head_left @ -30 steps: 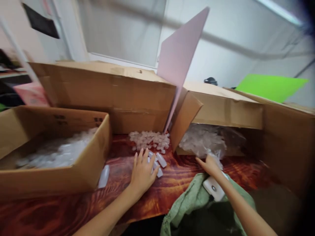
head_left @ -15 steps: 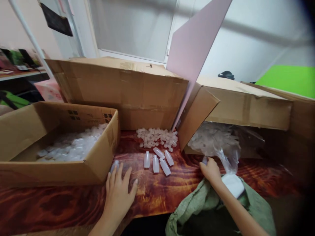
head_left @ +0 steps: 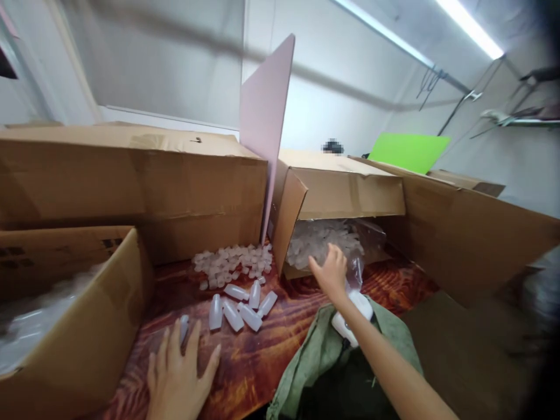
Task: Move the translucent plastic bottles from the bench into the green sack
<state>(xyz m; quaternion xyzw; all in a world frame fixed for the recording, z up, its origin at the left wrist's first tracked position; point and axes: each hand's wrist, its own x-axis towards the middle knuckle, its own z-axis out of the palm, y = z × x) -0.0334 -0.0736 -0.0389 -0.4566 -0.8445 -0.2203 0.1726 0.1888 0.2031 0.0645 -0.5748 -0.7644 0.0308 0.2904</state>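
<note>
My left hand (head_left: pixel 177 370) lies palm down above the table, fingers spread. A small translucent bottle (head_left: pixel 184 328) is just beyond its fingertips, partly hidden by them; whether they touch is unclear. My right hand (head_left: pixel 330 271) reaches to the mouth of the right cardboard box, fingers apart, nothing visible in it. Behind its fingers, a clear plastic bag (head_left: pixel 356 269) spills from that box, with many small translucent pieces (head_left: pixel 304 242) in it. Between my hands, several frosted bottles (head_left: pixel 215 313) lie on the table in a loose group. Behind them spreads a heap of small whitish caps (head_left: pixel 231 262).
An open carton (head_left: pixel 116 303) with translucent pieces stands at the left. A long cardboard box (head_left: pixel 201 192) and a pink panel (head_left: pixel 266 122) stand behind. Green cloth (head_left: pixel 301 361) drapes below my right arm, with a white object (head_left: pixel 361 306) beside it. Another carton wall (head_left: pixel 472 233) rises at the right.
The view has swung right. My right hand has left the table edge and moved forward to the bag; the small piece at its fingers is gone. One more bottle lies in the group.
</note>
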